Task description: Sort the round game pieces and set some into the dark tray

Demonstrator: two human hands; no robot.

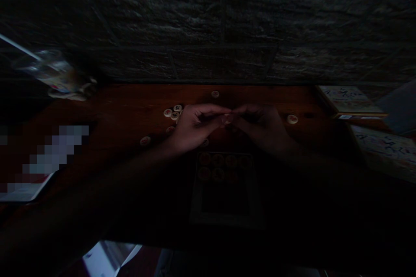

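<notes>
My left hand (196, 124) and my right hand (261, 129) meet fingertip to fingertip above the table, both closed in a pinch. Between them a small pale piece (227, 117), seemingly a xiangqi piece, shows only in part; the fingers cover most of it. Below the hands lies an open box (195, 207) in deep shadow, with round xiangqi pieces (218, 175) in two rows at its far end. Just left of my left hand, several loose xiangqi pieces (167, 113) lie close together. One more piece (215, 94) rests beyond the fingers.
Single pieces lie farther out, at left (145, 140) and at right (292, 119). Two patterned boxes, a far one (346, 98) and a near one (383, 145), are at the right. A cup with a straw (55, 73) stands back left. A stone wall (208, 21) borders the wooden table (130, 99).
</notes>
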